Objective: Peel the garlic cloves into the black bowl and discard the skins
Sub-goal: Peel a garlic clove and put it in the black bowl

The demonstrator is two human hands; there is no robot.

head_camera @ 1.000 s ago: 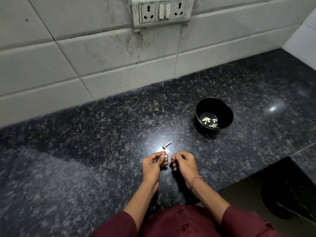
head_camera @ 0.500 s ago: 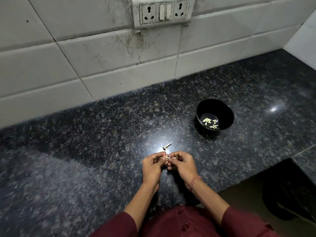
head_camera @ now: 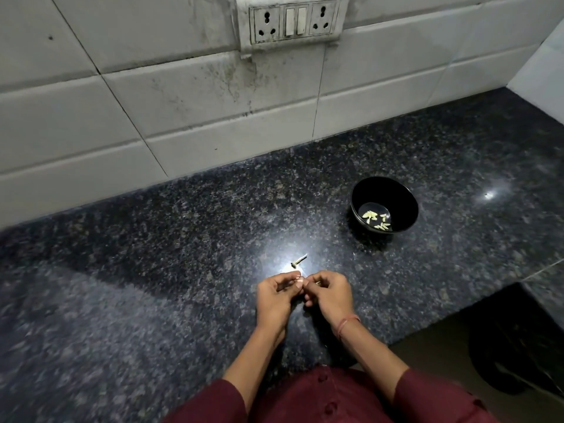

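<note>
Dark granite counter under a grubby tiled wall, garlic peeling mid-way.
On it sits the black bowl with a handful of peeled cloves inside. Nearer than the bowl and to its left, left hand and right hand are together, fingertips pinching one garlic clove, mostly hidden. A dry stem bit lies between them and the bowl. The clove looks tiny, light and probably slick once bare, so I'd nip the papery skin at its tip.

Left hand, right hand, curled fingertips touching
</note>
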